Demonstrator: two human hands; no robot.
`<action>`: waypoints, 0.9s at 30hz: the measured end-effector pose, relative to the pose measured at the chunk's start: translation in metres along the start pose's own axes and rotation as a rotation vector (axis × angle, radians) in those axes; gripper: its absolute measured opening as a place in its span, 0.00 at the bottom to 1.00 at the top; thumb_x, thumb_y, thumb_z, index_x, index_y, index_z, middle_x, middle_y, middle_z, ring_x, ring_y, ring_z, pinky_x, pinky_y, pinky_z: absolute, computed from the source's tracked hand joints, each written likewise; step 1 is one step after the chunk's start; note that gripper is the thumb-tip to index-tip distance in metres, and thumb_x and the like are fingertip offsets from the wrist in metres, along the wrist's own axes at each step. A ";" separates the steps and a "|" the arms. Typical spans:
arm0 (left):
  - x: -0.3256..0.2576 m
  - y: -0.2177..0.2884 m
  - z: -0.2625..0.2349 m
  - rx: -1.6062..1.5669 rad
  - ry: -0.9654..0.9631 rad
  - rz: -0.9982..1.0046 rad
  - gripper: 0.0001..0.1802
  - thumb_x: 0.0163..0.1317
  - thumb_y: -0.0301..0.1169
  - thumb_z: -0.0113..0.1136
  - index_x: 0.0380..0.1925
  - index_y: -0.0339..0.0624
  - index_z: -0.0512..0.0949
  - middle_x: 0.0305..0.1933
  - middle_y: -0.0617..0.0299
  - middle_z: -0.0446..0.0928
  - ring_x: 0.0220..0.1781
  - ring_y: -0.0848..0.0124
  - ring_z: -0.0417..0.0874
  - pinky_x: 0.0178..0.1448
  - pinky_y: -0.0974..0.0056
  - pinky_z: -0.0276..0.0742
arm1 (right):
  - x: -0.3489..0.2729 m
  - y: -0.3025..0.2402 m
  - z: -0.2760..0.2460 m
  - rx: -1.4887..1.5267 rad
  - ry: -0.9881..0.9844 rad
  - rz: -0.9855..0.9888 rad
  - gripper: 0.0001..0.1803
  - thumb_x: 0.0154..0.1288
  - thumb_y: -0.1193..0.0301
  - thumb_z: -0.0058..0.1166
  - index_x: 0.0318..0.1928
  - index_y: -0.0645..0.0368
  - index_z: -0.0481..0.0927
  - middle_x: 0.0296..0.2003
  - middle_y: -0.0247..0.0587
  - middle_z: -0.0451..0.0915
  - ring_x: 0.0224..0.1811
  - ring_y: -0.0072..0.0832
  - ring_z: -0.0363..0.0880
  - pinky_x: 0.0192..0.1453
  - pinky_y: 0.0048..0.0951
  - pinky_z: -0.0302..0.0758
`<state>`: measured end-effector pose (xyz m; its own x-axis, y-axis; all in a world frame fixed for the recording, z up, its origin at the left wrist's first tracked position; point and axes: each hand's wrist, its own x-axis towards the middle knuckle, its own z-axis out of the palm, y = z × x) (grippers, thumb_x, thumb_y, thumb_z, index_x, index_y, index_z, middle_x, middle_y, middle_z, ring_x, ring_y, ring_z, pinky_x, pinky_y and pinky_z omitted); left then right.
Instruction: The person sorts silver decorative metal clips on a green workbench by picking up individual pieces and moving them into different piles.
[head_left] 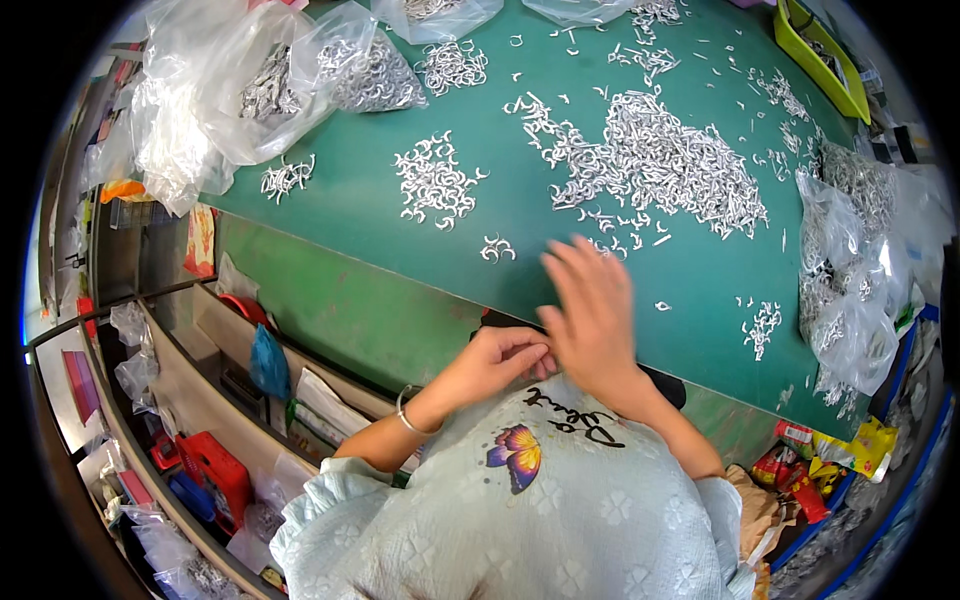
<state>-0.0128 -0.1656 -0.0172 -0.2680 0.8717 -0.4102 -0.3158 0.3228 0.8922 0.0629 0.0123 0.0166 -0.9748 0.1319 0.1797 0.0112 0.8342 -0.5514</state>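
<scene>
At the table's front edge my left hand (508,360) is closed, thumb and fingers drawn together. Whatever it may pinch is too small or hidden to make out. Close beside it, my right hand (594,318) reaches over the edge with fingers stretched out and smeared by motion; I see nothing in it. Just left of its fingertips lies a small cluster of curved silver metal pieces (496,249). A large heap of the same silvery pieces (670,165) spreads beyond the right hand. Another, smaller pile (436,180) sits farther left on the green tabletop (380,240).
Clear plastic bags of metal pieces (365,75) stand at the far left, and more bags (850,270) line the right edge. A yellow-green bin (822,60) is at the far right. Shelving with a red basket (215,475) runs along the left. Snack packets (850,450) lie lower right.
</scene>
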 end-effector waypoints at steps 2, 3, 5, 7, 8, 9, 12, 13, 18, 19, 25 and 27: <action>-0.003 0.037 0.009 0.335 0.255 0.265 0.12 0.62 0.27 0.64 0.46 0.41 0.81 0.53 0.58 0.75 0.48 0.69 0.78 0.48 0.61 0.75 | -0.028 0.015 -0.007 -0.064 0.034 0.094 0.30 0.61 0.66 0.57 0.63 0.63 0.71 0.68 0.43 0.64 0.71 0.43 0.58 0.71 0.52 0.54; 0.003 0.043 0.009 0.541 0.368 0.356 0.14 0.59 0.25 0.66 0.46 0.41 0.81 0.51 0.59 0.75 0.47 0.68 0.77 0.48 0.61 0.73 | -0.038 0.019 -0.010 -0.121 0.003 0.117 0.29 0.61 0.66 0.57 0.63 0.63 0.71 0.68 0.41 0.65 0.70 0.43 0.59 0.70 0.53 0.54; 0.025 0.052 0.006 0.962 0.596 0.534 0.18 0.53 0.22 0.69 0.46 0.41 0.80 0.48 0.60 0.74 0.45 0.65 0.74 0.49 0.59 0.68 | -0.047 0.015 -0.009 -0.204 -0.066 0.124 0.29 0.61 0.66 0.57 0.63 0.62 0.72 0.67 0.39 0.66 0.69 0.43 0.60 0.70 0.54 0.53; 0.038 0.048 0.002 0.937 0.653 0.551 0.19 0.50 0.24 0.70 0.45 0.43 0.80 0.45 0.62 0.73 0.46 0.61 0.72 0.51 0.58 0.63 | -0.047 0.004 -0.005 -0.258 -0.133 0.109 0.29 0.61 0.66 0.57 0.63 0.61 0.72 0.67 0.37 0.67 0.69 0.43 0.60 0.70 0.56 0.50; 0.041 0.048 0.001 0.941 0.639 0.560 0.20 0.50 0.25 0.71 0.45 0.43 0.80 0.46 0.62 0.73 0.46 0.61 0.72 0.52 0.59 0.63 | -0.045 0.000 -0.001 -0.242 -0.113 0.104 0.28 0.62 0.67 0.55 0.63 0.59 0.73 0.65 0.35 0.69 0.69 0.42 0.60 0.70 0.56 0.49; 0.043 0.046 -0.001 0.944 0.628 0.564 0.20 0.50 0.26 0.72 0.45 0.43 0.80 0.46 0.61 0.73 0.47 0.61 0.72 0.53 0.59 0.62 | -0.045 0.001 -0.001 -0.187 -0.082 0.123 0.27 0.62 0.67 0.55 0.62 0.60 0.73 0.65 0.36 0.69 0.69 0.42 0.60 0.70 0.55 0.49; 0.043 0.042 0.010 0.919 0.600 0.526 0.22 0.49 0.30 0.73 0.46 0.43 0.79 0.46 0.61 0.73 0.48 0.61 0.72 0.53 0.59 0.61 | -0.043 0.009 -0.009 -0.046 0.065 0.210 0.24 0.64 0.71 0.53 0.60 0.62 0.75 0.62 0.39 0.72 0.68 0.42 0.63 0.70 0.51 0.49; 0.045 0.041 0.011 0.912 0.626 0.513 0.22 0.49 0.30 0.74 0.46 0.43 0.79 0.45 0.61 0.73 0.48 0.61 0.72 0.53 0.59 0.61 | -0.043 0.014 -0.012 -0.041 0.069 0.227 0.23 0.64 0.72 0.53 0.60 0.62 0.75 0.62 0.40 0.72 0.68 0.42 0.63 0.70 0.51 0.49; 0.041 0.038 0.011 0.918 0.669 0.474 0.21 0.49 0.31 0.73 0.44 0.42 0.79 0.44 0.61 0.73 0.48 0.62 0.72 0.51 0.59 0.60 | -0.029 0.018 -0.023 -0.129 0.049 0.241 0.25 0.64 0.76 0.53 0.62 0.63 0.72 0.66 0.39 0.68 0.71 0.43 0.59 0.70 0.52 0.49; 0.039 0.037 0.011 0.926 0.654 0.465 0.20 0.50 0.30 0.73 0.44 0.42 0.79 0.44 0.61 0.73 0.48 0.62 0.72 0.51 0.59 0.60 | -0.022 0.017 -0.022 -0.175 0.039 0.228 0.26 0.64 0.75 0.54 0.63 0.62 0.71 0.67 0.38 0.66 0.72 0.43 0.57 0.70 0.53 0.49; 0.045 0.038 -0.003 0.994 0.769 0.472 0.17 0.51 0.25 0.70 0.42 0.44 0.80 0.42 0.61 0.73 0.47 0.63 0.72 0.50 0.59 0.60 | -0.036 0.015 -0.021 -0.210 -0.232 0.200 0.32 0.66 0.68 0.54 0.69 0.60 0.64 0.73 0.37 0.57 0.78 0.46 0.47 0.72 0.69 0.42; 0.048 0.043 -0.011 1.022 0.874 0.454 0.16 0.51 0.23 0.69 0.41 0.44 0.80 0.43 0.62 0.73 0.47 0.62 0.72 0.51 0.58 0.61 | -0.044 0.016 -0.023 -0.221 -0.240 0.246 0.33 0.66 0.67 0.54 0.70 0.60 0.64 0.73 0.38 0.56 0.78 0.46 0.46 0.72 0.69 0.41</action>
<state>-0.0490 -0.1143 -0.0008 -0.7532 0.5868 0.2972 0.6346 0.5295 0.5629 0.1113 0.0324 0.0185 -0.9611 0.2347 -0.1455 0.2724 0.8918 -0.3611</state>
